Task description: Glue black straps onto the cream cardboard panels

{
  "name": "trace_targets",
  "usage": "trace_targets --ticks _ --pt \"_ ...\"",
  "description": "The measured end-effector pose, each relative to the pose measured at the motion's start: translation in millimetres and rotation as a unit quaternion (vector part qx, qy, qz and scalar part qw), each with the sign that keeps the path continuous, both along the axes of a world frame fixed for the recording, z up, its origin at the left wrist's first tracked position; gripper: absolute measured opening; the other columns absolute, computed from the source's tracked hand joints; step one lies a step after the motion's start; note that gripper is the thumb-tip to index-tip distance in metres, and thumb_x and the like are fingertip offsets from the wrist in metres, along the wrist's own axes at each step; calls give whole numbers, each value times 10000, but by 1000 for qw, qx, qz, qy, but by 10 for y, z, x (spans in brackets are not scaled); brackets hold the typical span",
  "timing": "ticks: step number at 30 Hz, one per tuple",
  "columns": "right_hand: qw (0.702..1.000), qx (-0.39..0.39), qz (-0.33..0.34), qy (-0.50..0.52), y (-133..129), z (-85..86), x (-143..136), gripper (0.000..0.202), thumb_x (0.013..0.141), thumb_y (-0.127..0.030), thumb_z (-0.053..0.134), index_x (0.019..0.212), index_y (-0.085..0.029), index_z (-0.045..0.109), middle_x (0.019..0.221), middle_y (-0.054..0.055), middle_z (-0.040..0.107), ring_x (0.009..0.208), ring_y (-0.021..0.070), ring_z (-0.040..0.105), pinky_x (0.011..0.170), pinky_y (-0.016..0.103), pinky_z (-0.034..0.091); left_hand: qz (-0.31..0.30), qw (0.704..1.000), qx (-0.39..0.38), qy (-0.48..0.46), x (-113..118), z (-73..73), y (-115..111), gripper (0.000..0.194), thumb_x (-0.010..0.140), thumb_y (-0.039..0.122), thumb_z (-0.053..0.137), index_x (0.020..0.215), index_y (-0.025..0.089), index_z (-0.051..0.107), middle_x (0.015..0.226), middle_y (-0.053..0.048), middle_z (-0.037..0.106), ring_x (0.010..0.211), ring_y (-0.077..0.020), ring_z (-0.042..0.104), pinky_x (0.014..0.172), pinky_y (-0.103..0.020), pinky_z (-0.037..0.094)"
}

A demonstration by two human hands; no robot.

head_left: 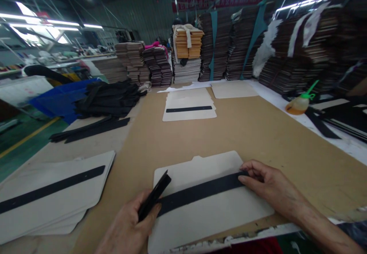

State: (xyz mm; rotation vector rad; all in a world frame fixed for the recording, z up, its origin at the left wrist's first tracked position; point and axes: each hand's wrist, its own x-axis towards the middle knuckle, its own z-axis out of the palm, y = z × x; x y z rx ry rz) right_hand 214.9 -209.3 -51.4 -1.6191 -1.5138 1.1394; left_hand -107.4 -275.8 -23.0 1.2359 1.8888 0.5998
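Note:
Directly before me lies a pale board (223, 212) with rounded corners and a small tab on its far edge. A long black strip (197, 190) runs across it, a little slanted. My right hand (265, 179) pinches the strip's right end between thumb and fingers. In my left hand (134, 217) is a narrow black piece (155, 194), pointing up and away; it looks like a folded strip or several together, but I cannot tell which. The left thumb rests at the strip's left end. A stack of similar boards (65, 196) lies to the left, its top one bearing a black strip.
Farther back on the tan work surface (149, 139) are more boards (187, 97), one carrying a strip. Loose black strips (91, 130) and a dark pile (110, 97) lie left. At right stands a bottle with a green spout (299, 103). Tall stacks (218, 47) line the back.

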Motion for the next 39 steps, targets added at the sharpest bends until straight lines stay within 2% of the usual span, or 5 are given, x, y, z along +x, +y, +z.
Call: trace_targets --ticks 5,9,14,31,39 --pt "1000 6 -18 -23 28 16 -10 241 689 -454 681 816 -251 652 571 -58 521 553 142 479 523 267 363 2 999 6 38 2 -33 43 459 767 539 606 1083 216 686 831 4 740 640 -203 646 556 -243 482" --pt "1000 6 -17 -25 32 -31 8 241 709 -449 663 841 -247 651 600 -51 542 578 146 493 547 272 376 -15 999 7 32 -46 -67 73 475 761 545 617 1113 233 687 908 -9 754 862 -266 694 782 -301 548" --pt "999 6 -22 -41 45 -51 -6 244 704 -440 655 846 -242 642 617 -50 544 593 146 500 573 274 382 -37 999 8 27 -111 -126 92 510 772 562 605 1141 218 681 1004 -24 755 1080 -296 661 1009 -351 478" --pt "995 41 -30 -85 50 -43 -39 195 700 -425 627 792 -255 655 587 -38 554 565 152 498 550 278 392 -25 997 0 70 -87 -151 111 563 781 592 567 1208 236 652 1043 -30 755 1103 -317 656 994 -364 497" --pt "982 50 -7 -184 36 -57 -69 195 777 -413 566 871 -257 635 612 -27 555 559 170 527 564 308 410 -16 998 -9 64 -71 -173 96 521 789 571 575 1188 245 652 1021 -23 758 1050 -307 677 901 -336 539"
